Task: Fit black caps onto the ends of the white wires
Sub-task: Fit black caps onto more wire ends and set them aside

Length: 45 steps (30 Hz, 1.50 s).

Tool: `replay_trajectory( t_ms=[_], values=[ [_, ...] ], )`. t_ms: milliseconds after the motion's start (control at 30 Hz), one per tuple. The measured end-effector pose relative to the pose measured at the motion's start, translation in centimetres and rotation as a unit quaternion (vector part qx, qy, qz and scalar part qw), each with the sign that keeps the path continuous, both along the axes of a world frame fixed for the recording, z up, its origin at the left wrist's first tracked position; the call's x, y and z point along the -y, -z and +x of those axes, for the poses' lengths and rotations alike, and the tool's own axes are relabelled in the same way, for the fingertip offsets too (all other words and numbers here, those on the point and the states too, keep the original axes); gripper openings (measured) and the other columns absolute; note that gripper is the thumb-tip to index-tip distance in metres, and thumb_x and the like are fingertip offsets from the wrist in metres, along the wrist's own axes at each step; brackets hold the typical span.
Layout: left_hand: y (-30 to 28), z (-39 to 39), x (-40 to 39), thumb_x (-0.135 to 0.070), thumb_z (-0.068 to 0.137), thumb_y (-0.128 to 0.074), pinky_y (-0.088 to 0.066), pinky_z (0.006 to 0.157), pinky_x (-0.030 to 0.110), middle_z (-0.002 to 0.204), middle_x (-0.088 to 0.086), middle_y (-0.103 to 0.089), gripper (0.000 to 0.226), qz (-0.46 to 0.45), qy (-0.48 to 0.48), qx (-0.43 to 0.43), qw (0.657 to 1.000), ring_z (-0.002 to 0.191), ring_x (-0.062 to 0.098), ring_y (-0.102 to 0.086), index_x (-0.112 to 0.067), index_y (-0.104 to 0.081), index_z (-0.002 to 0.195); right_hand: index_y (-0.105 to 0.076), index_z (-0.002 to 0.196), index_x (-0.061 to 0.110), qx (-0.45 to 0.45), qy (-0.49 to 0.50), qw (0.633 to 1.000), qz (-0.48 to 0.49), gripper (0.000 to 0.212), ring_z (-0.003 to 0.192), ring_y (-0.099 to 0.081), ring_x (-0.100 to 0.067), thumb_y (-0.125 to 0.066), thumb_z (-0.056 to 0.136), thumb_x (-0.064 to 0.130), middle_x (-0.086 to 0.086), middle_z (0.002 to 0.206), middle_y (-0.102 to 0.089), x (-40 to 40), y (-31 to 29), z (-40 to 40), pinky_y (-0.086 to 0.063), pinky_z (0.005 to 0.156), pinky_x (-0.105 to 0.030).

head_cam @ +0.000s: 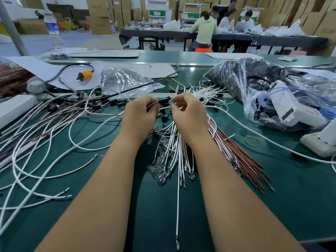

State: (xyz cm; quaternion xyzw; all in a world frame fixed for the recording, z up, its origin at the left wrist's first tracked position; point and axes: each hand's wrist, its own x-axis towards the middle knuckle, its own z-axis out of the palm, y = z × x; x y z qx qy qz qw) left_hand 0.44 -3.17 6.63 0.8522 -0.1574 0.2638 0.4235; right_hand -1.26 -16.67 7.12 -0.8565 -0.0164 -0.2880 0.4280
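My left hand (141,115) pinches a black cap (164,101) that has a brown wire running out of it toward my palm. My right hand (189,113) meets it from the right and pinches the end of a white wire (166,107) just below the cap. Whether the wire end sits inside the cap is hidden by my fingertips. A bundle of loose white wires (174,151) lies under my right wrist, with brown wires (241,157) fanned out beside it. Wires fitted with black caps (101,104) spread to the left.
Two clear bags of black caps lie on the green table (291,188), one at the back middle (125,80) and a big one at the right (254,77). A yellow rubber band (252,141), a white device (289,104) and a water bottle (54,30) are around. People sit at a far table.
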Motion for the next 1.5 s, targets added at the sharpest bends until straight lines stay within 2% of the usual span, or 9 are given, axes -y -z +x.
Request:
replay_trajectory(
  t_ms=[233, 500, 700, 867, 967, 1033, 1100, 1267, 1500],
  values=[
    [0.15, -0.12, 0.07, -0.011, 0.089, -0.064, -0.038, 0.057, 0.010, 0.066, -0.012, -0.060, 0.009, -0.017, 0.013, -0.010, 1.000, 0.060, -0.001, -0.053, -0.013, -0.068, 0.082, -0.068, 0.089, 0.015, 0.009, -0.004, 0.999, 0.052, 0.008, 0.073, -0.059, -0.010, -0.062, 0.092, 0.018, 0.008, 0.076, -0.063, 0.11, -0.22, 0.05, -0.049, 0.070, -0.027],
    [0.32, -0.12, 0.48, -0.015, 0.090, -0.063, -0.050, 0.066, 0.029, 0.069, -0.001, -0.068, 0.011, -0.038, 0.049, -0.055, 0.997, 0.065, 0.016, -0.063, -0.014, -0.070, 0.081, -0.069, 0.089, 0.013, 0.008, -0.014, 0.992, 0.122, 0.011, 0.080, -0.063, -0.012, -0.062, 0.090, 0.005, 0.005, 0.081, -0.065, 0.37, -0.32, 0.30, -0.054, 0.079, -0.030],
    [0.12, -0.13, 0.57, -0.014, 0.092, -0.062, -0.037, 0.048, 0.016, 0.057, -0.010, -0.064, 0.017, -0.082, 0.089, -0.094, 0.988, 0.044, 0.000, -0.044, -0.018, -0.066, 0.076, -0.067, 0.084, 0.019, 0.029, -0.037, 0.989, 0.141, 0.018, 0.059, -0.050, 0.000, -0.062, 0.089, 0.003, 0.012, 0.074, -0.062, 0.44, -0.16, 0.37, -0.045, 0.057, -0.014],
    [0.21, -0.26, 0.42, -0.009, 0.090, -0.063, -0.035, 0.049, 0.012, 0.064, 0.001, -0.065, 0.012, -0.085, 0.083, -0.064, 0.991, 0.046, 0.000, -0.045, -0.011, -0.067, 0.079, -0.067, 0.085, 0.021, 0.016, -0.011, 0.990, 0.140, 0.008, 0.071, -0.058, -0.001, -0.068, 0.087, 0.013, 0.012, 0.077, -0.063, 0.63, -0.18, 0.41, -0.050, 0.069, -0.019],
    [0.31, -0.10, 0.31, -0.009, 0.090, -0.063, -0.045, 0.056, 0.026, 0.067, 0.002, -0.066, 0.012, -0.055, 0.058, -0.044, 0.996, 0.056, 0.009, -0.054, -0.011, -0.066, 0.078, -0.069, 0.086, 0.016, 0.000, -0.005, 0.992, 0.128, 0.003, 0.073, -0.061, -0.005, -0.068, 0.087, 0.014, 0.008, 0.077, -0.065, 0.69, -0.27, 0.38, -0.052, 0.071, -0.022],
    [0.35, -0.03, 0.20, -0.010, 0.089, -0.063, -0.050, 0.064, 0.033, 0.067, 0.002, -0.066, 0.011, -0.045, 0.048, -0.029, 0.997, 0.063, 0.017, -0.060, -0.009, -0.067, 0.079, -0.070, 0.084, 0.016, -0.007, -0.006, 0.991, 0.132, 0.005, 0.067, -0.058, 0.000, -0.066, 0.088, 0.017, 0.010, 0.074, -0.064, 0.61, -0.33, 0.30, -0.047, 0.065, -0.014],
    [0.35, -0.12, 0.15, -0.011, 0.089, -0.063, -0.052, 0.067, 0.035, 0.068, 0.000, -0.067, 0.010, -0.037, 0.045, -0.016, 0.998, 0.065, 0.017, -0.062, -0.011, -0.068, 0.080, -0.068, 0.080, 0.019, -0.009, -0.007, 0.989, 0.146, 0.008, 0.060, -0.055, 0.005, -0.067, 0.088, 0.021, 0.012, 0.069, -0.062, 0.57, -0.41, 0.23, -0.041, 0.058, -0.007],
    [0.44, -0.05, 0.16, -0.011, 0.089, -0.062, -0.056, 0.069, 0.039, 0.068, -0.007, -0.068, 0.013, -0.043, 0.059, -0.032, 0.997, 0.065, 0.015, -0.064, -0.017, -0.068, 0.079, -0.069, 0.082, 0.016, -0.013, -0.006, 0.988, 0.155, 0.006, 0.065, -0.057, -0.003, -0.068, 0.088, 0.018, 0.009, 0.071, -0.063, 0.63, -0.44, 0.29, -0.047, 0.066, -0.018],
    [0.21, -0.35, 0.27, -0.014, 0.090, -0.064, -0.054, 0.060, 0.028, 0.065, -0.007, -0.070, 0.021, -0.076, 0.074, -0.069, 0.992, 0.059, 0.010, -0.065, -0.031, -0.062, 0.076, -0.066, 0.083, 0.017, -0.016, -0.036, 0.982, 0.186, 0.013, 0.070, -0.060, -0.010, -0.063, 0.090, 0.006, 0.005, 0.075, -0.064, 0.61, -0.52, 0.40, -0.053, 0.070, -0.022]
  ],
)
